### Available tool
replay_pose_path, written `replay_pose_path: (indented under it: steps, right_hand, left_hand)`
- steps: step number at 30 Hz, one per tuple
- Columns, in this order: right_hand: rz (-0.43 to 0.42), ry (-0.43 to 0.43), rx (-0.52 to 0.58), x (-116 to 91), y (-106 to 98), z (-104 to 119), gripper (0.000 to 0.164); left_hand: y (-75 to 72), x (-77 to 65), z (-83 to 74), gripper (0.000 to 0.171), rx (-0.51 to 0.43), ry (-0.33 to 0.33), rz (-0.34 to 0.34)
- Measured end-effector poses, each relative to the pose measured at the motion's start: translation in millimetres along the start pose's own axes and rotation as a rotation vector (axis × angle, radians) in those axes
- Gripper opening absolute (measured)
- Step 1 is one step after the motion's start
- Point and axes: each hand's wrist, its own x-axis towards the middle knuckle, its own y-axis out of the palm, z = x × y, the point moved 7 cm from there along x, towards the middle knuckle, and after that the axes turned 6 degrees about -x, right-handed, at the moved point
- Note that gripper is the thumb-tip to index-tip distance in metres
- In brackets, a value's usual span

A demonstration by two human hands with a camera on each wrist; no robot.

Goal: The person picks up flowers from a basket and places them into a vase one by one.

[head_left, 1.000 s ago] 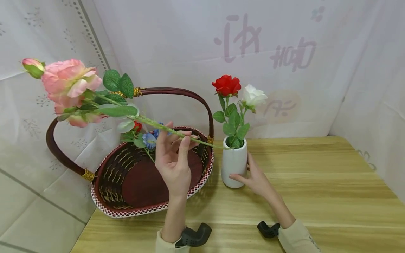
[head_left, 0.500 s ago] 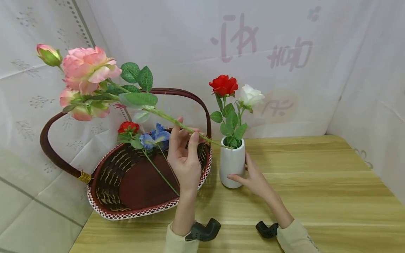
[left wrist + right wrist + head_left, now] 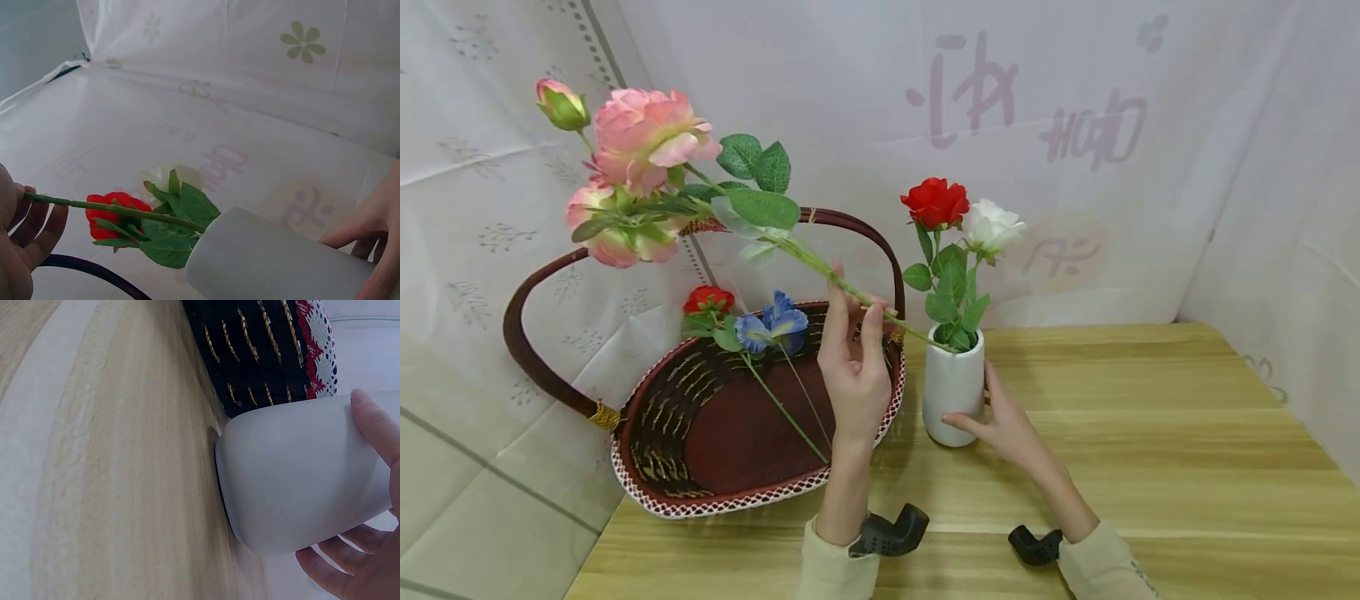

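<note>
My left hand (image 3: 856, 367) pinches the green stem of a pink artificial peony (image 3: 647, 142), whose blooms and bud lean up to the left. The stem's lower end (image 3: 181, 222) meets the mouth of a white vase (image 3: 953, 392). Around the vase's right side curls my right hand (image 3: 1011, 425), thumb in front and fingers behind, as the right wrist view also shows. Standing in the vase are a red rose (image 3: 936, 202) and a white rose (image 3: 992, 227) with green leaves. The vase is upright on the wooden table.
Left of the vase stands a dark wicker basket (image 3: 722, 433) with lace trim and a tall arched handle (image 3: 542, 367). A red flower (image 3: 707, 300) and a blue iris (image 3: 772, 325) lean inside it. White printed cloth (image 3: 820, 108) hangs behind.
My left hand has moved right with the peony, and its blooms have swung up and right, more upright. The basket's red and blue flowers are uncovered. My right hand stays on the vase.
</note>
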Motion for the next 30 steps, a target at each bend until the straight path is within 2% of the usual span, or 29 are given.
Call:
replay_pose_path:
  steps: [7, 14, 21, 24, 30]
  right_hand:
    - [-0.006, 0.002, -0.002, -1, -1, -2, 0.107]
    - [-0.003, -0.002, -0.006, 0, -2, -2, 0.107]
    - [-0.005, -0.013, -0.011, 1, -1, -2, 0.106]
    - [-0.007, -0.011, -0.017, 1, -1, -3, 0.106]
    - [-0.007, -0.017, -0.005, 2, -1, -3, 0.107]
  left_hand:
    - [10.6, 3.0, 0.2, 0.057, 0.045, 0.034, 0.101]
    - [12.4, 5.2, 4.4, 0.058, 0.055, 0.007, 0.12]
    - [14.6, 7.5, 7.6, 0.059, 0.016, 0.021, 0.16]
    - [14.9, 8.6, 7.8, 0.06, 0.01, 0.025, 0.16]
    - [12.5, 9.9, 9.7, 0.061, -0.006, 0.054, 0.098]
